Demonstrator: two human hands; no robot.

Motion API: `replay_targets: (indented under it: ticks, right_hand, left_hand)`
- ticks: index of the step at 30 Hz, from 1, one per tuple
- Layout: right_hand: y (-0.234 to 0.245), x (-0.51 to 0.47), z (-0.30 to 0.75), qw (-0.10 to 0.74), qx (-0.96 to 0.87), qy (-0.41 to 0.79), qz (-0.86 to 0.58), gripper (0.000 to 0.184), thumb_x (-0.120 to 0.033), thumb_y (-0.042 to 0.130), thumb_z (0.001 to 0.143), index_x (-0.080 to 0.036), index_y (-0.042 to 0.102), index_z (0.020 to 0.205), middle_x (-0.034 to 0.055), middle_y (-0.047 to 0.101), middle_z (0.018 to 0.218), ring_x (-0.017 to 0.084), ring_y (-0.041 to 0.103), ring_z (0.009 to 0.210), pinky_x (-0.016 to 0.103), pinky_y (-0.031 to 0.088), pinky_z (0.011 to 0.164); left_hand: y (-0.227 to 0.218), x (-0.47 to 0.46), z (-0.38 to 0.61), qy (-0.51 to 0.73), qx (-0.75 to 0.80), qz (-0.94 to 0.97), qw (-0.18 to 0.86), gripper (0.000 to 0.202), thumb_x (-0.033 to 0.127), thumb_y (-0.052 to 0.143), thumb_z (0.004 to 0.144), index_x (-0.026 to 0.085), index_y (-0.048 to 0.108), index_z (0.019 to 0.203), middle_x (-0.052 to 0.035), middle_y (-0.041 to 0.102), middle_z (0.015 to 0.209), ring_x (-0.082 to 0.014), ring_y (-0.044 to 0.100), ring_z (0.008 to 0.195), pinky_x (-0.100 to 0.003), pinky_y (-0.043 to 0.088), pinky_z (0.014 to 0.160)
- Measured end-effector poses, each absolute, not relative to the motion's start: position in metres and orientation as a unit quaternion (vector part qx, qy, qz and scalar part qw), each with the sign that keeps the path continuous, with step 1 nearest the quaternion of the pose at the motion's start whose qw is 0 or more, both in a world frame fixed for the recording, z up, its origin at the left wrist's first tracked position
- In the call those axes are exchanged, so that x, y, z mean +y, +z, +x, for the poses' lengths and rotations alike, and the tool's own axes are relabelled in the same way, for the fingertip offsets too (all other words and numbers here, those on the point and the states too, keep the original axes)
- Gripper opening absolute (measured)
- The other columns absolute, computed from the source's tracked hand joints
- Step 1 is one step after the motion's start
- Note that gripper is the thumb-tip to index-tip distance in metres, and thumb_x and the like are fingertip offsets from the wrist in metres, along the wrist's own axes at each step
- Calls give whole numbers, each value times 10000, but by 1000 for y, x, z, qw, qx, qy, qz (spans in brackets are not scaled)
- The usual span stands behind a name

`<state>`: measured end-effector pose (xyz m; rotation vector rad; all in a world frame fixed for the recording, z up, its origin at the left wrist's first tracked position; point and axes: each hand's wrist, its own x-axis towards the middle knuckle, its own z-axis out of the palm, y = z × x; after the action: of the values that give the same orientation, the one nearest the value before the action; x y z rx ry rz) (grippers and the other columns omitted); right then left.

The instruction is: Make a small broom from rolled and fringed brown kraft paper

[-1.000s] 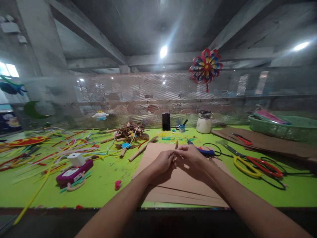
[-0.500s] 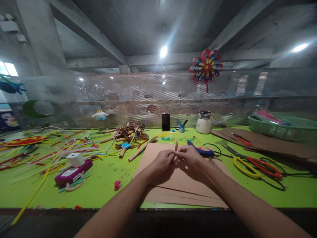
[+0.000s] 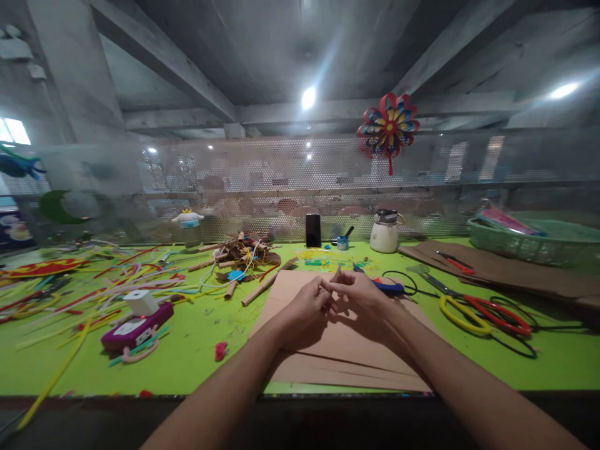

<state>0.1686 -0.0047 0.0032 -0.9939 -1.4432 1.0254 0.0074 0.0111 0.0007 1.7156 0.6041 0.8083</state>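
Observation:
My left hand and my right hand meet above a stack of brown paper sheets. Both sets of fingers are closed on a small brown paper piece, whose narrow tip pokes up between them. Its lower part is hidden by my fingers. Just past my right hand lies a blue glue gun, partly covered by that hand, with a black cord beside it.
Large scissors and small red-handled pliers lie to the right, near a green basket. Rolled paper tubes, pipe cleaners and a purple power strip spread leftward. A phone stands behind.
My fingers have shifted on the paper piece, and less of its tip shows. The left fingers are curled differently beneath it. Both hands stay over the sheets.

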Motion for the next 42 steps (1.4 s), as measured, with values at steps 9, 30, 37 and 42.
replay_targets:
  ticks: [9,30,37,42]
  right_hand:
    - [2,1,169,571,-592,396,-408,243,-370,704,634,-149,608,610,-3,523,523,100,431,485,259,324,494]
    - [15,10,186,724,-424,417,-349,293,-343,785,510,-143,578,569,-23,513,499,72,408,442,219,289,414]
    - [16,10,192,729,-388,447,-344,358,-429,767,537,-157,547,614,-17,515,528,69,433,447,206,327,413]
    - [11,-4,165,603,-500,519,-342,290,-426,700,654,-155,611,708,17,578,624,100,505,546,235,384,517]
  left_hand:
    - [8,9,6,328,260,692,588,346,481,508,773,137,481,788,-6,542,596,-121,523,413,-301,470,458]
    - [2,23,7,379,329,803,320,316,413,443,811,156,492,633,8,515,502,-98,462,458,-200,320,449]
    - [5,21,6,413,316,777,355,273,388,444,814,148,527,714,1,533,532,-105,473,465,-208,348,455]
    - [10,21,7,428,276,778,369,290,384,446,826,131,581,781,-18,553,613,-103,500,548,-210,381,524]
